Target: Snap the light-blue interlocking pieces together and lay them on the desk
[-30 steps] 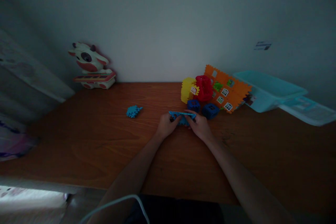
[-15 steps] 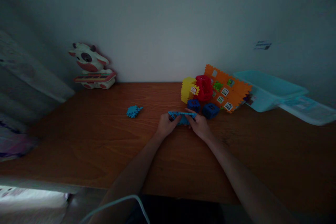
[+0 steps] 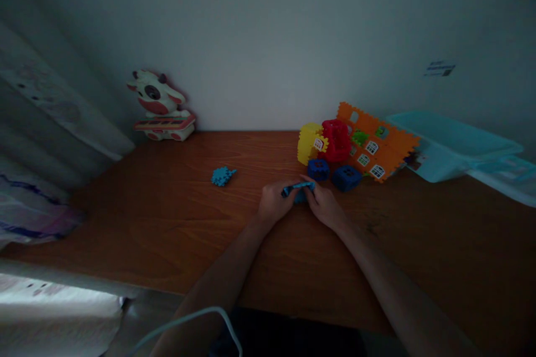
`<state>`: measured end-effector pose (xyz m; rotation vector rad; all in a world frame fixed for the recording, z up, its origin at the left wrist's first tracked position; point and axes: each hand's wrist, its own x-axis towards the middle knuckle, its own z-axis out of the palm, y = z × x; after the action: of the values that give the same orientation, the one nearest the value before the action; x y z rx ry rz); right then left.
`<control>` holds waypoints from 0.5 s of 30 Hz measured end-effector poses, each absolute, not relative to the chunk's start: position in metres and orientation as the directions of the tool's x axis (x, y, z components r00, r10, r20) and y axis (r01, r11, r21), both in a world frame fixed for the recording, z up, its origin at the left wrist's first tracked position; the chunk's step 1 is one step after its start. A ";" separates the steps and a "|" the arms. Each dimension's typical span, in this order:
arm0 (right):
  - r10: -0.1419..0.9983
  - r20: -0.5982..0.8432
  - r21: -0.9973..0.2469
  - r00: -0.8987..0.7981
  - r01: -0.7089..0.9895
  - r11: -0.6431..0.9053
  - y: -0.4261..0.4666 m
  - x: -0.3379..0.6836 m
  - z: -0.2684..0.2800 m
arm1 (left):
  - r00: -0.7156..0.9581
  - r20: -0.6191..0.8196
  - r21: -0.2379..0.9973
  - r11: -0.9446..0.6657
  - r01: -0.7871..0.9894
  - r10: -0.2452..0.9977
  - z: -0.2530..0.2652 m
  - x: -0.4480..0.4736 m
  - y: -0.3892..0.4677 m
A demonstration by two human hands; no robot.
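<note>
Between my two hands is a light-blue interlocking building piece (image 3: 300,195) with a toothed edge, held just above the wooden table (image 3: 176,212). My left hand (image 3: 274,201) is closed on its left side, thumb on the near face. On the right side, my right hand (image 3: 325,204) grips it with thumb and fingers. Much of the piece is hidden by my fingers. Some loose light-blue toothed pieces (image 3: 221,175) lie in a small pile to the left. Just beyond my right hand are two dark-blue cubes (image 3: 345,177) made of such panels.
At the back right stand a yellow shape (image 3: 307,144), a red shape (image 3: 336,141) and a leaning orange panel (image 3: 383,148) with windows. Behind them is a turquoise bin (image 3: 452,148), its lid (image 3: 506,181) alongside. A cow keyboard toy (image 3: 161,106) sits back left.
My left hand has rolled further over the light-blue piece, which is now tilted and shows less of its face. The whole view has shifted, with things appearing further right.
</note>
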<state>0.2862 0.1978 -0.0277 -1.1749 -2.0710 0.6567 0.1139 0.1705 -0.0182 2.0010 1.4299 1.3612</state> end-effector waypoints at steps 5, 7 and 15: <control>0.887 0.306 -0.703 -0.345 0.547 0.455 0.195 0.284 -0.025 | -0.061 0.439 0.779 -0.345 0.524 0.896 -0.016 0.115 0.172; 0.886 0.310 -0.675 -0.345 0.576 0.461 0.193 0.283 -0.023 | -0.093 0.421 0.801 -0.322 0.505 0.902 -0.016 0.114 0.173; 0.907 0.303 -0.588 -0.292 0.692 0.419 0.192 0.278 -0.025 | -0.078 0.405 0.773 -0.296 0.561 0.911 -0.016 0.116 0.174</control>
<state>0.2782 0.1919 -0.0253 -1.3482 -2.0755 0.4639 0.1160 0.1738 -0.0155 1.8392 1.5865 1.3254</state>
